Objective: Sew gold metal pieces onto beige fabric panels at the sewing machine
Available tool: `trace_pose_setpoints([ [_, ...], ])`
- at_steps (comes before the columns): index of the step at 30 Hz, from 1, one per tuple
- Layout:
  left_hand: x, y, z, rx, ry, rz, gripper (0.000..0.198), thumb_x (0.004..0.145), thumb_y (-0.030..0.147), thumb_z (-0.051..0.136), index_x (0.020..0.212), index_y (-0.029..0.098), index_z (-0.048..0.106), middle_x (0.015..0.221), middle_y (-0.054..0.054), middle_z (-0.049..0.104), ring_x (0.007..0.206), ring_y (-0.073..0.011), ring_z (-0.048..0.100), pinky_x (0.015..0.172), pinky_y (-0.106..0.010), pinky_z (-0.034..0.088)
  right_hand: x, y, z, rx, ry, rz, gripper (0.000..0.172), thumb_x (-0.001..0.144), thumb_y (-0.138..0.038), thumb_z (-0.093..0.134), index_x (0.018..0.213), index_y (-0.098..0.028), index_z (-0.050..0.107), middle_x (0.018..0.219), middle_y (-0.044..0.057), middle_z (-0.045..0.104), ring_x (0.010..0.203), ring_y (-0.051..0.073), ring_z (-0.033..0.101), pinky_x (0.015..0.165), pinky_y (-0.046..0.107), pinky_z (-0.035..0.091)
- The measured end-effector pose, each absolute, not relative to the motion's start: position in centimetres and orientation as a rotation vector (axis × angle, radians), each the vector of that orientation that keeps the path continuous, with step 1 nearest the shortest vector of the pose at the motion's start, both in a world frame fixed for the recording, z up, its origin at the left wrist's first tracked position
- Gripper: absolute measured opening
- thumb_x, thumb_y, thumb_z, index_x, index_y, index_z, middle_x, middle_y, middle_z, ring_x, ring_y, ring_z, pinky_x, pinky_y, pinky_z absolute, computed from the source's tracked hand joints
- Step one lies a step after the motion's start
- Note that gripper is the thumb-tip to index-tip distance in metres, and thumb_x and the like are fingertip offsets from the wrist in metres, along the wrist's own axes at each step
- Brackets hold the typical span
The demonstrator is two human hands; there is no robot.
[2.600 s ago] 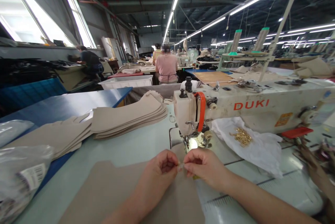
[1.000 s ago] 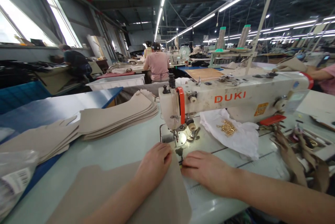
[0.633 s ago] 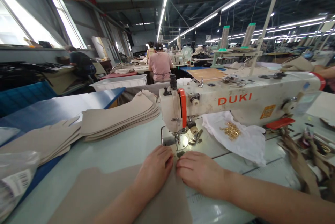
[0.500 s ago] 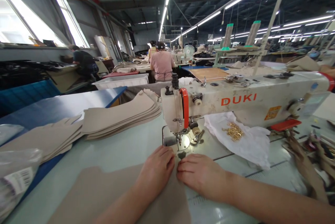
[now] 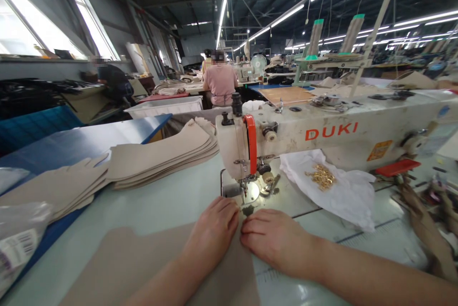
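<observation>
A beige fabric piece [image 5: 164, 253] lies on the pale tabletop, its upper end just in front of the needle of a white sewing machine [image 5: 286, 127]. My left hand [image 5: 216, 222] is closed on that piece, fingers bent together near the needle plate [image 5: 252, 192]. Close beside it, my right hand [image 5: 274, 237] has its fingers pressed together at the fabric's right edge. A small dark patch [image 5: 247, 210] shows between the fingertips and the plate. Both sets of fingertips partly hide the fabric's end.
Stacked beige pieces [image 5: 161, 158] lie at the left, near a plastic bag [image 5: 21, 244]. Small gold parts [image 5: 323, 177] rest on a white cloth [image 5: 352, 198] under the machine arm. Brown strips [image 5: 422, 220] lie at the right. A person in pink [image 5: 221, 81] sits ahead.
The view has shifted slightly, so the machine's arm appears a little larger and tilted. Both hands remain almost in the same place on the fabric.
</observation>
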State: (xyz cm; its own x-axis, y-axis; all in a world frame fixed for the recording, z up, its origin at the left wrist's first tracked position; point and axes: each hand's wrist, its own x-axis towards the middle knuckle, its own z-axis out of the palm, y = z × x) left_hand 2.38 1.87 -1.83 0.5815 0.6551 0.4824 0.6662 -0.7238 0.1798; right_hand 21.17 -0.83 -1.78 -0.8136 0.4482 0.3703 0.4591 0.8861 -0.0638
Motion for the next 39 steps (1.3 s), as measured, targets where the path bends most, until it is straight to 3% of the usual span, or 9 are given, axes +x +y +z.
trace_pose_setpoints([
  [17, 2.4, 1.6, -1.4, -2.774, -1.147, -0.800, 0.022, 0.090, 0.014, 0.046, 0.072, 0.019, 0.056, 0.076, -0.003, 0.064, 0.075, -0.0180, 0.058, 0.069, -0.030, 0.051, 20.8, -0.8, -0.2, -0.756, -2.788, -0.169, 0.008, 0.088, -0.021, 0.058, 0.092, -0.015, 0.062, 0.089, 0.004, 0.064, 0.087, 0.019, 0.053, 0.084, 0.033, 0.043],
  [39, 2.5, 1.4, -1.2, -2.774, -1.185, -0.736, 0.021, 0.090, 0.013, 0.046, 0.074, 0.017, 0.058, 0.076, -0.003, 0.063, 0.076, -0.0187, 0.058, 0.070, -0.031, 0.052, 20.9, -0.5, -1.3, -0.845, -2.622, -0.098, 0.015, 0.093, -0.017, 0.049, 0.100, -0.014, 0.061, 0.099, 0.008, 0.062, 0.100, 0.020, 0.052, 0.092, 0.034, 0.043],
])
